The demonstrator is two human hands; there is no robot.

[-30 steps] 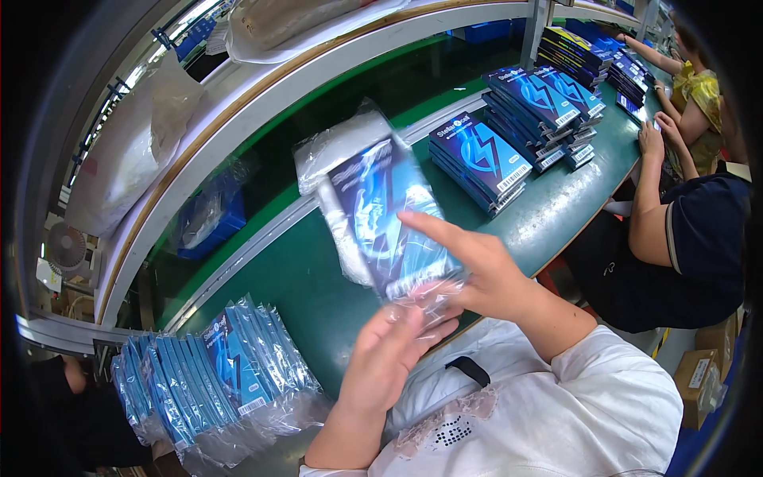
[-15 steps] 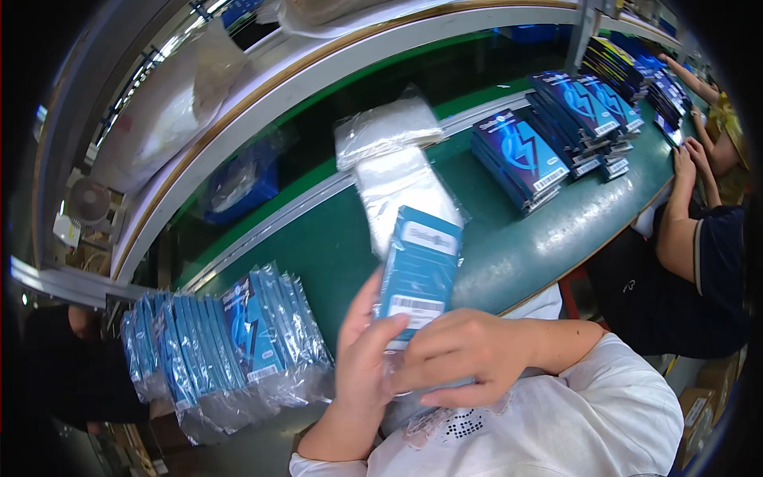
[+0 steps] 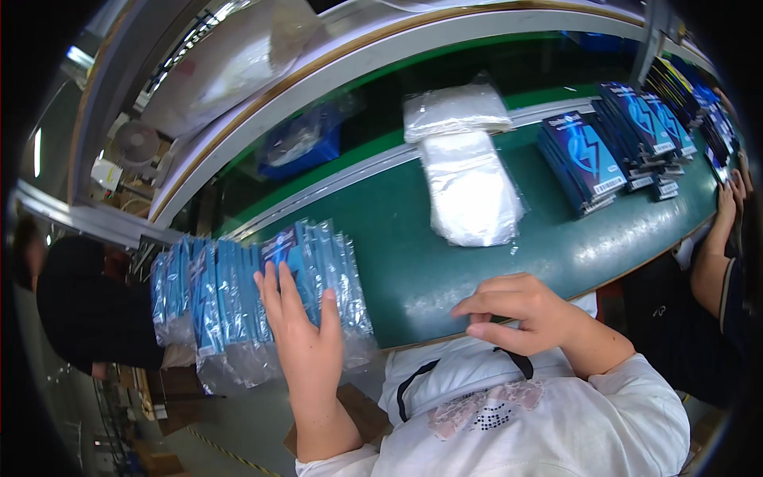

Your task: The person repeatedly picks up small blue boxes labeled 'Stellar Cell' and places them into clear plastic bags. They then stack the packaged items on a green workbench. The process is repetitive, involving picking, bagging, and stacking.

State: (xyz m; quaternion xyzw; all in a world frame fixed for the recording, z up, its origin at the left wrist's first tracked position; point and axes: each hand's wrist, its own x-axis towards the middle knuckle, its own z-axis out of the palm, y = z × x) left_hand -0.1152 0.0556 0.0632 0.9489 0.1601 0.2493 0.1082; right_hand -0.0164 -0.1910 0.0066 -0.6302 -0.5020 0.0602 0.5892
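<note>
"Green table (image 3: 397, 258), then. What's nearest?"

"Right hand (image 3: 517, 314), loosely curled, seemingly empty, at the near edge; left hand (image 3: 306, 334), spread wide over the wrapped boxes (image 3: 230, 294) standing at the table's left end."

"Easy to handle?"

"Probably light and stiff, though slippery; best gripped by the firm sides. Clear bags (image 3: 473, 191) lie beyond."

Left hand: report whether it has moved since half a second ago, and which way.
Yes. Against the green table, the left hand has moved left, from right of the bagged blue packs to overlapping them in view.
</note>
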